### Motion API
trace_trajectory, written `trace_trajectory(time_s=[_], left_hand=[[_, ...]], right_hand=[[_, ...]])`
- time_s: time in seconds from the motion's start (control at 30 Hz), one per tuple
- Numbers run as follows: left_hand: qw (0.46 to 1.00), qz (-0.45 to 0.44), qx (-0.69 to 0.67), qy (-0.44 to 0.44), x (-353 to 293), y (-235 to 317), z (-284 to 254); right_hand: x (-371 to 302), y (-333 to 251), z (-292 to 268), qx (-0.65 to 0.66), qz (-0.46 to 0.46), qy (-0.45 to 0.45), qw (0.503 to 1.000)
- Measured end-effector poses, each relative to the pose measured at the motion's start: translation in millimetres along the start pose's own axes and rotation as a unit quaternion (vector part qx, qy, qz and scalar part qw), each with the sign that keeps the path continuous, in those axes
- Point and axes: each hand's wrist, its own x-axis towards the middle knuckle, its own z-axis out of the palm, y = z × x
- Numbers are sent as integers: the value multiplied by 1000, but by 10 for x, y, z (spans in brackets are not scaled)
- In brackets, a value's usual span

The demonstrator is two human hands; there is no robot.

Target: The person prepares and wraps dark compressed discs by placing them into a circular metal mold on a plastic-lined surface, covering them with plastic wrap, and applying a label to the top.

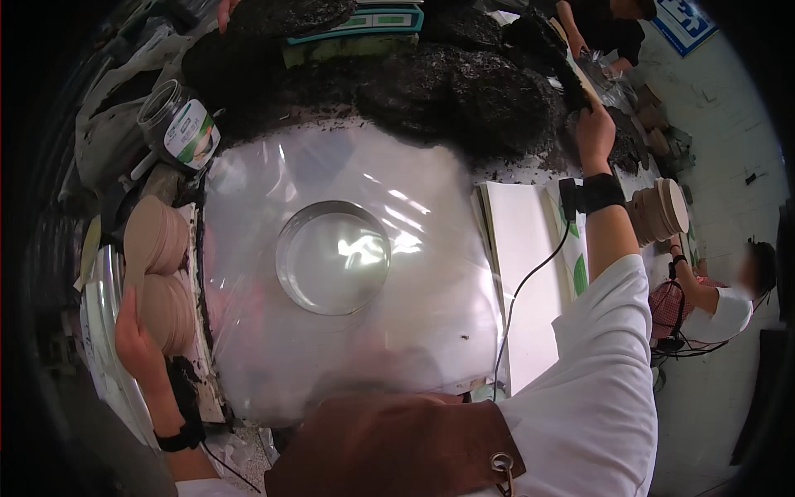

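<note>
My left hand [142, 344] lies along the outer side of a stack of thin round brown discs [168, 313], fingers stretched upward and touching it. A second stack of discs [156, 234] stands just beyond. At the far right, my right hand [595, 137] is closed round the near end of a long brush [571, 70] with a pale wooden back and a dark, clumped side. Dark, moist-looking clumps lie about the brush. Between my hands, a shallow clear-looking ring [333, 313] rests on a glossy transparent sheet [273, 364].
Dark heaped slabs [455, 95] line the far edge, beside a green scale [389, 21]. A labelled clear jar [178, 124] stands far left. White sheets [526, 282] and another disc stack [660, 211] lie right. Other people [704, 306] work on the right and far side.
</note>
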Motion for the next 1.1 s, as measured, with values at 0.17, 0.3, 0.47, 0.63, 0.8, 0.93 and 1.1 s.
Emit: trace_trajectory(time_s=[0.17, 0.3, 0.47, 0.63, 0.8, 0.93, 1.1], left_hand=[[947, 268, -151, -92, -123, 2070, 714], [926, 261, -170, -211, -454, 1879, 1173], [870, 38, -261, -417, -289, 1434, 778], [929, 243, -165, -223, -139, 1789, 938], [866, 246, -6, -435, 326, 2094, 1217], [864, 231, 10, -448, 225, 2200, 1572], [908, 259, -102, -312, 76, 2105, 1199]], right_hand=[[-611, -714, -708, 287, -145, 118, 939], [-1734, -1841, -1314, 443, -252, 7, 860], [-2864, -2189, -964, 301, -468, -224, 800], [-2806, -2410, -941, 215, -463, -410, 755], [-2683, -2654, -503, 36, -464, -458, 758], [-2883, -2646, -221, -13, -447, -452, 772], [-2456, -2326, -466, 208, -415, -400, 790]])
